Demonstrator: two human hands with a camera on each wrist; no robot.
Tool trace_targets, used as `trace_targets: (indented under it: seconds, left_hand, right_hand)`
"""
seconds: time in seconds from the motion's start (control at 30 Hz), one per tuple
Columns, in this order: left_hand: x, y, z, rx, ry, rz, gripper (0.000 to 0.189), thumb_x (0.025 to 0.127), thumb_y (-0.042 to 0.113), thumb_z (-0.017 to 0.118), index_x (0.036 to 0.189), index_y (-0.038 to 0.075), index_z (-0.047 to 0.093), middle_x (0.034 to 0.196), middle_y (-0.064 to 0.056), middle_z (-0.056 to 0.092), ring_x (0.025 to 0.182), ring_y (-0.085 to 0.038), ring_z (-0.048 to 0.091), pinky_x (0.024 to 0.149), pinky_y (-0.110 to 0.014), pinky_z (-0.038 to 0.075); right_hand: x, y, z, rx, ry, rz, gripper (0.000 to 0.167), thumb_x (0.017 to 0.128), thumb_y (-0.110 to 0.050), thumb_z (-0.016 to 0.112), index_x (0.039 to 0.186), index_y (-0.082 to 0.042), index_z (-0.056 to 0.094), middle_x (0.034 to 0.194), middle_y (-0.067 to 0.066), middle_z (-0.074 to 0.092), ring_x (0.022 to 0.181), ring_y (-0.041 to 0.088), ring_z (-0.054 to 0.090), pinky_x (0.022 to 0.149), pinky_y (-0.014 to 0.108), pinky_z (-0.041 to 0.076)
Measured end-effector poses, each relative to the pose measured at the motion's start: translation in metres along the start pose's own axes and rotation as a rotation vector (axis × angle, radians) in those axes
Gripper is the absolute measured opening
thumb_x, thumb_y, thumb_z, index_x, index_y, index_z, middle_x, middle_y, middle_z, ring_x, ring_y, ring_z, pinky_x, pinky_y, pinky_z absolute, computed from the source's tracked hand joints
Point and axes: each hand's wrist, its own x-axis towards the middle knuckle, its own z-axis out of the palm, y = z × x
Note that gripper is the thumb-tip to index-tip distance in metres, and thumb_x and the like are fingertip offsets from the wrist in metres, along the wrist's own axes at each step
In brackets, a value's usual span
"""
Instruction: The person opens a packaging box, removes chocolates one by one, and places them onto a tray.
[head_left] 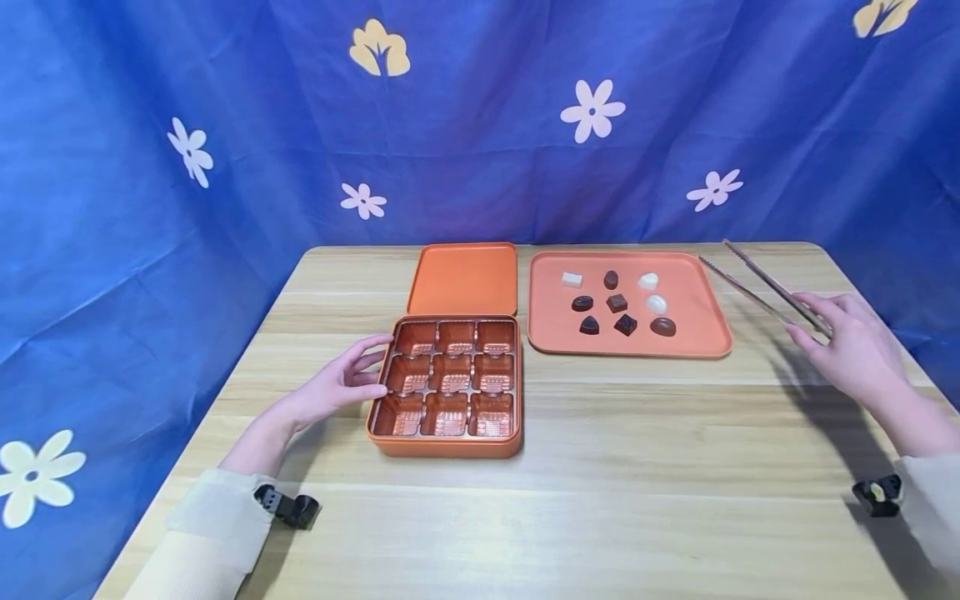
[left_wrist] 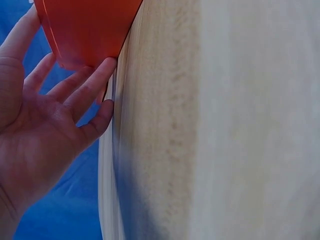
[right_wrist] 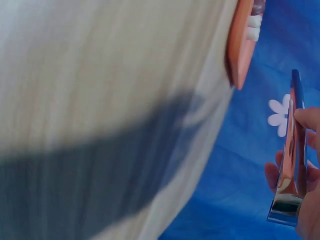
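An orange square box (head_left: 450, 448) with a brown plastic insert of several bare compartments stands left of the table's middle. My left hand (head_left: 341, 385) rests its fingertips and thumb against the box's left side, fingers nearly straight; the left wrist view shows them touching the orange wall (left_wrist: 90, 35). My right hand (head_left: 855, 346) grips metal tongs (head_left: 772, 287) above the table's right side, their tips apart near the tray's far right corner. Chocolates, dark, brown and white, lie in rows on a coral tray (head_left: 551, 333); among them are a brown oval one (head_left: 663, 326) and a white rectangular one (head_left: 572, 280).
Behind the box lies its orange lid (head_left: 465, 279), touching or nearly touching it. The wooden table (head_left: 600, 500) reaches back to a blue curtain (head_left: 465, 125) with flower prints. Small black devices (head_left: 288, 505) sit at both wrists.
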Motion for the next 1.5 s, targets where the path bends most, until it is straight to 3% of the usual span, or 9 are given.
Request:
trace_targets:
  seconds: [0.2, 0.33, 0.43, 0.47, 0.57, 0.77, 0.87, 1.27, 1.5]
  left_hand:
    - [-0.001, -0.002, -0.001, -0.028, -0.006, -0.004, 0.072, 0.092, -0.002, 0.063, 0.15, 0.003, 0.021, 0.152, -0.03, 0.025, 0.132, -0.05, 0.032, 0.095, -0.026, 0.045]
    - [-0.001, -0.002, 0.0, -0.032, -0.012, -0.011, 0.072, 0.092, -0.001, 0.063, 0.15, 0.003, 0.021, 0.152, -0.03, 0.023, 0.13, -0.052, 0.034, 0.094, -0.028, 0.046]
    - [-0.002, -0.001, 0.0, -0.028, -0.016, -0.012, 0.071, 0.093, 0.001, 0.063, 0.15, 0.004, 0.022, 0.153, -0.03, 0.022, 0.13, -0.052, 0.034, 0.094, -0.029, 0.046]
    - [-0.001, -0.001, 0.001, -0.029, -0.018, -0.012, 0.071, 0.093, 0.001, 0.063, 0.15, 0.004, 0.022, 0.153, -0.03, 0.021, 0.13, -0.052, 0.034, 0.094, -0.03, 0.046]
    - [-0.001, -0.001, 0.001, -0.024, -0.017, -0.008, 0.071, 0.093, 0.001, 0.063, 0.15, 0.004, 0.022, 0.152, -0.031, 0.022, 0.13, -0.052, 0.033, 0.094, -0.029, 0.046]
    - [-0.002, -0.001, 0.002, -0.022, -0.01, -0.002, 0.071, 0.092, 0.0, 0.063, 0.15, 0.003, 0.023, 0.151, -0.031, 0.026, 0.135, -0.048, 0.027, 0.096, -0.025, 0.044]
    - [-0.002, -0.002, 0.003, -0.021, -0.008, -0.004, 0.071, 0.092, 0.0, 0.063, 0.15, 0.002, 0.022, 0.151, -0.032, 0.026, 0.134, -0.049, 0.029, 0.095, -0.025, 0.044]
    - [-0.005, -0.003, 0.0, -0.013, -0.006, -0.021, 0.071, 0.093, 0.002, 0.063, 0.151, 0.005, 0.022, 0.152, -0.03, 0.024, 0.132, -0.05, 0.031, 0.096, -0.029, 0.045]
    - [-0.008, -0.004, 0.003, -0.007, -0.003, -0.025, 0.071, 0.092, 0.003, 0.064, 0.151, 0.006, 0.024, 0.151, -0.029, 0.027, 0.131, -0.05, 0.035, 0.094, -0.029, 0.046]
  right_hand:
    - [0.006, 0.011, 0.012, 0.102, -0.065, 0.177, 0.046, 0.094, -0.02, 0.063, 0.134, 0.0, 0.052, 0.112, 0.033, 0.054, 0.092, 0.049, 0.053, 0.066, 0.053, 0.037]
    - [0.01, 0.018, 0.021, 0.157, -0.055, 0.243, 0.044, 0.093, -0.018, 0.065, 0.13, 0.003, 0.055, 0.106, 0.034, 0.06, 0.08, 0.024, 0.06, 0.062, 0.032, 0.039]
    - [0.012, 0.021, 0.027, 0.196, -0.073, 0.282, 0.045, 0.092, -0.018, 0.066, 0.129, 0.004, 0.055, 0.106, 0.036, 0.06, 0.08, 0.022, 0.058, 0.056, 0.019, 0.037]
    - [0.012, 0.021, 0.029, 0.201, -0.085, 0.293, 0.046, 0.092, -0.019, 0.066, 0.13, 0.005, 0.054, 0.108, 0.036, 0.059, 0.084, 0.028, 0.059, 0.056, 0.018, 0.036]
    - [0.012, 0.021, 0.033, 0.214, -0.123, 0.322, 0.048, 0.093, -0.021, 0.065, 0.131, 0.006, 0.052, 0.112, 0.037, 0.057, 0.095, 0.046, 0.055, 0.061, 0.024, 0.038]
    - [0.009, 0.024, 0.038, 0.177, -0.238, 0.34, 0.052, 0.096, -0.026, 0.059, 0.134, 0.008, 0.045, 0.117, 0.041, 0.049, 0.102, 0.055, 0.048, 0.076, 0.054, 0.04]
    - [0.007, 0.026, 0.04, 0.169, -0.277, 0.349, 0.053, 0.097, -0.027, 0.056, 0.135, 0.008, 0.042, 0.118, 0.042, 0.046, 0.105, 0.057, 0.046, 0.08, 0.061, 0.039]
    - [0.008, 0.029, 0.046, 0.162, -0.323, 0.333, 0.051, 0.096, -0.027, 0.057, 0.129, 0.008, 0.041, 0.107, 0.037, 0.051, 0.094, 0.051, 0.051, 0.074, 0.057, 0.04]
    - [0.006, 0.026, 0.04, 0.253, -0.317, 0.353, 0.056, 0.098, -0.029, 0.056, 0.133, 0.011, 0.037, 0.118, 0.042, 0.046, 0.105, 0.056, 0.046, 0.083, 0.061, 0.038]
